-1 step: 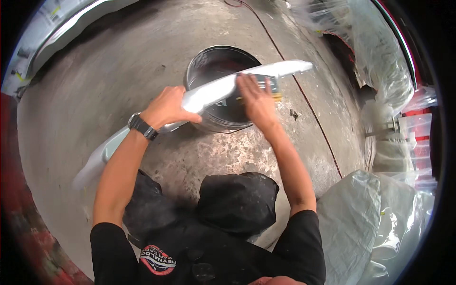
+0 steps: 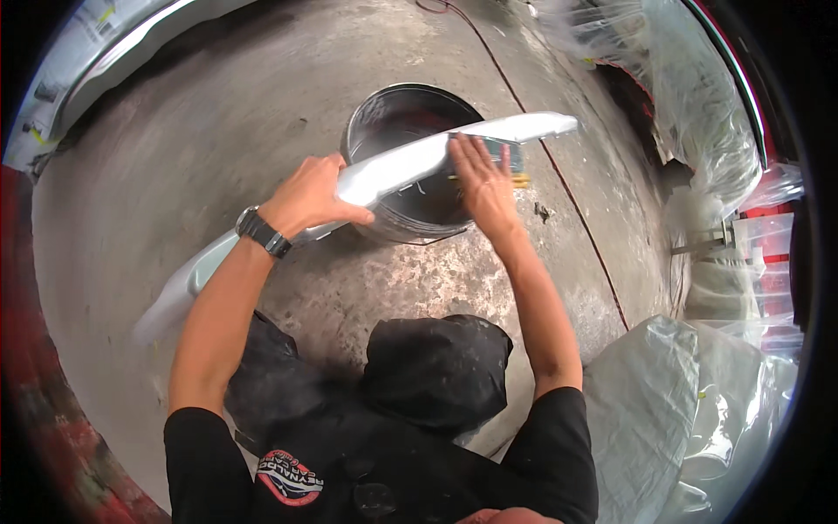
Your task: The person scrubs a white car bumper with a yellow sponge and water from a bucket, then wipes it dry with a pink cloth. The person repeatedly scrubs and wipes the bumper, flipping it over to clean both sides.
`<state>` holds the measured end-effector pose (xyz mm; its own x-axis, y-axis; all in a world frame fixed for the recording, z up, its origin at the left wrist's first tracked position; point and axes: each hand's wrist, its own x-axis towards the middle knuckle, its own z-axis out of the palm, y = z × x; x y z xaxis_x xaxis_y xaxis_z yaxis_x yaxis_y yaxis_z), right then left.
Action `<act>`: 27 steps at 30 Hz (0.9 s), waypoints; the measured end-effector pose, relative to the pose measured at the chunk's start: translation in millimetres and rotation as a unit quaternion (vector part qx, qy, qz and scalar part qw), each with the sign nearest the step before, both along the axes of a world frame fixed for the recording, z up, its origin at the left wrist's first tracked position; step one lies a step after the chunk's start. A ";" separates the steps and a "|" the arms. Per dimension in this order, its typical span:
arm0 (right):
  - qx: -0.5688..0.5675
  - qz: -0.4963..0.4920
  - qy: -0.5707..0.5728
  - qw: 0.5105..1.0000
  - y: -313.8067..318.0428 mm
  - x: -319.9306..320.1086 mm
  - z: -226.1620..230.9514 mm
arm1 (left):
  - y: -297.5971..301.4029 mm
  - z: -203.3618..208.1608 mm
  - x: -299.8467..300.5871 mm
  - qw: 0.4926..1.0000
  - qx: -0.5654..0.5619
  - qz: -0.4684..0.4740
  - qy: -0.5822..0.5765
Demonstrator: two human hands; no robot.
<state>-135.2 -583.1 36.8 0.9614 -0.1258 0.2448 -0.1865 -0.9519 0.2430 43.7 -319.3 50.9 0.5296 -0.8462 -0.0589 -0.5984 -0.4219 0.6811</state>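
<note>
A long, curved silver panel [image 2: 397,166], which looks like a car body trim piece, slants across the mouth of a black bucket [image 2: 384,229]. My left hand [image 2: 305,196], with a watch on its wrist, grips the panel left of the bucket; its thumb lies on the near side and the fingertips reach over the far edge. Against the panel's right half my right hand [image 2: 489,192] presses a flat dark grey sanding pad [image 2: 509,157] with a yellow edge, its fingers laid over the pad. The panel hides part of the bucket's opening. My left forearm crosses over the panel's lower left end.
A dark red hose [image 2: 569,194] runs along the concrete floor [image 2: 218,140] right of the bucket. Clear plastic sheeting [image 2: 690,96] covers a red vehicle on the right, and grey sheeting [image 2: 642,384] hangs at lower right. Another pale car part [image 2: 78,79] stands at upper left.
My right hand and the sanding pad have slid slightly to the right along the panel. My left hand stays in place.
</note>
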 end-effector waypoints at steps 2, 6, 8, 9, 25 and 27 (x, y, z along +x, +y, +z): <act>-0.019 0.004 -0.013 1.000 -4.2 -2.0 -0.3 | 8.1 -7.5 -5.0 0.998 -0.044 0.026 -0.022; 0.003 -0.012 -0.031 0.999 9.3 0.9 -7.6 | 46.1 -20.4 -26.8 0.975 -0.006 0.036 -0.221; 0.044 0.044 -0.031 0.998 31.5 11.9 -10.6 | 51.3 -26.1 -22.7 0.978 0.042 0.023 -0.201; 0.065 0.070 -0.031 0.995 45.8 17.7 -12.0 | 51.0 -27.8 -19.5 0.980 0.044 0.025 -0.192; 0.103 0.194 0.021 0.975 95.3 24.6 9.1 | 59.7 -0.7 3.5 0.998 0.033 -0.014 -0.044; 0.026 0.125 0.020 0.992 54.3 11.9 4.6 | 57.1 0.2 3.8 0.999 0.030 -0.021 -0.039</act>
